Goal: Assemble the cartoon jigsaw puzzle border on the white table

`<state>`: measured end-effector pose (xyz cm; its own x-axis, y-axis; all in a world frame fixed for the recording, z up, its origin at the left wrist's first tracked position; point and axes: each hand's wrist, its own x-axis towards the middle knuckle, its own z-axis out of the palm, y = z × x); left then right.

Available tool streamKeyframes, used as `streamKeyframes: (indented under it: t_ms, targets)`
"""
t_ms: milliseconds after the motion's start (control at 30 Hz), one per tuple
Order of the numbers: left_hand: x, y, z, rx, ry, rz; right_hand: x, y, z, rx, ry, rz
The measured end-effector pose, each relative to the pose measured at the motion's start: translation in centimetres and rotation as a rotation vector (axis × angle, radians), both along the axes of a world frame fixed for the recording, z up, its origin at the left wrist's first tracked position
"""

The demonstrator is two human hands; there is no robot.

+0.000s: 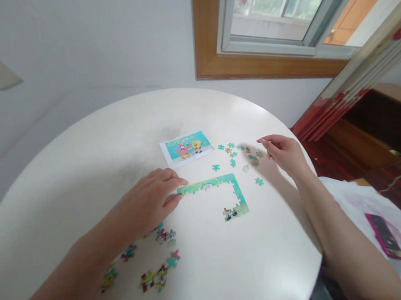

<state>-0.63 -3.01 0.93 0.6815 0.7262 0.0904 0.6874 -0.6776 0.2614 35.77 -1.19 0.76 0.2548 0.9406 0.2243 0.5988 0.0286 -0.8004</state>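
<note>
My left hand [154, 199] lies on the round white table [86, 166], fingers stretched out, their tips touching the left end of a joined strip of teal puzzle edge [219, 185] that bends down at a corner. Over to the right, my right hand [284, 151] hovers beside several loose teal puzzle pieces [233, 155], fingers drawn together in a light pinch; I cannot make out anything in it. A small reference picture [186, 147] with cartoon figures lies beyond the strip.
More loose coloured pieces [156, 266] lie near the table's front left, partly under my left forearm. A window with a wooden frame [266, 64] and a curtain [359, 81] stand behind. A pink phone [384, 236] rests on my lap at right.
</note>
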Motion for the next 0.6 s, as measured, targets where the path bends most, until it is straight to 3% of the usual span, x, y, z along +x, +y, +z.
streamKeyframes:
  t_ms: [600]
  targets:
    - [-0.07,0.05,-0.28,0.009,-0.002,0.006,0.03,0.02,-0.07,0.0,-0.005,0.004]
